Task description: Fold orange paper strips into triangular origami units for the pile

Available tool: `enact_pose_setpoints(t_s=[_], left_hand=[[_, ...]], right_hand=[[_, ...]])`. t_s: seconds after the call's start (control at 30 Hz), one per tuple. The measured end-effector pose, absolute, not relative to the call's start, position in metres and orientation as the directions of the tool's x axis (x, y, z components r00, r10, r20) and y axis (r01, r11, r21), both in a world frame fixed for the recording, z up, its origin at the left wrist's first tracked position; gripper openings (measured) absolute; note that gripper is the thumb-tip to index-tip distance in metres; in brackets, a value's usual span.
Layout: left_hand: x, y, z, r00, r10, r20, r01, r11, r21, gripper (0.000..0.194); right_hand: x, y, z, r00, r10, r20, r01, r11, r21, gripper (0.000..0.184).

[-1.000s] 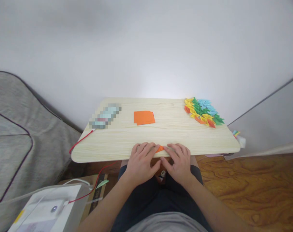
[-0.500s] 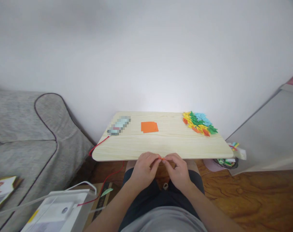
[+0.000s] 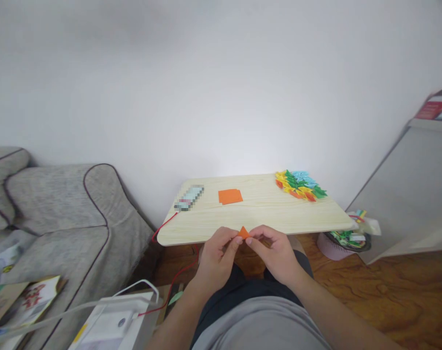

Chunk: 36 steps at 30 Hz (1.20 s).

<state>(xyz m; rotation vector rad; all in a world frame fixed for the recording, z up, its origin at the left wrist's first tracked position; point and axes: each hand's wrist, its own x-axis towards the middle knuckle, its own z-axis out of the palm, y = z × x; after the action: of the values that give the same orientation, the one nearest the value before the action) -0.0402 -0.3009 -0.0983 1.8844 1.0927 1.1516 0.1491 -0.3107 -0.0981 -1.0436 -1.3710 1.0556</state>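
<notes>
A small folded piece of orange paper (image 3: 244, 233) is pinched between my two hands at the table's front edge, its triangular tip pointing away from me. My left hand (image 3: 218, 257) grips its left side between thumb and fingers. On the other side, my right hand (image 3: 274, 253) holds it the same way. A few flat orange paper sheets (image 3: 230, 196) lie stacked slightly askew on the table beyond my hands. At the table's back right is a cluster of folded paper pieces (image 3: 299, 184) in yellow, green, blue and orange.
The pale wood table (image 3: 195, 226) stands against a white wall. A phone (image 3: 189, 198), blurred out, lies at its left with a red cable (image 3: 165, 222). A grey sofa (image 3: 63, 204) is at left, a pink waste basket (image 3: 335, 249) at the right below the table.
The orange paper has turned from a thin edge to show its triangular face, both hands still holding it. The whole view has shifted slightly.
</notes>
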Motion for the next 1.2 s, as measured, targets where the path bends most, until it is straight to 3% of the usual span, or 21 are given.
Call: enact_pose_setpoints(t_s=[0.43,0.63,0.93,1.2], left_hand=[[-0.041,-0.301,-0.084,0.439,0.863,0.252,-0.032,-0.265,0.964,0.032],[-0.032,-0.280,-0.091,0.454,0.853,0.256,-0.151,-0.209,0.966,0.033],[-0.033,-0.251,-0.085,0.466,0.847,0.257,-0.194,-0.185,0.963,0.034],[-0.027,-0.204,-0.079,0.492,0.830,0.263,-0.135,-0.226,0.965,0.035]], right_hand=[[0.158,-0.307,-0.076,-0.306,0.945,0.117,-0.213,0.052,-0.976,0.022],[0.157,-0.300,-0.075,-0.266,0.956,0.126,-0.239,0.061,-0.969,0.029],[0.154,-0.278,-0.067,-0.287,0.953,0.098,-0.307,0.005,-0.952,0.029],[0.158,-0.242,-0.070,-0.183,0.979,0.085,-0.312,0.024,-0.950,0.024]])
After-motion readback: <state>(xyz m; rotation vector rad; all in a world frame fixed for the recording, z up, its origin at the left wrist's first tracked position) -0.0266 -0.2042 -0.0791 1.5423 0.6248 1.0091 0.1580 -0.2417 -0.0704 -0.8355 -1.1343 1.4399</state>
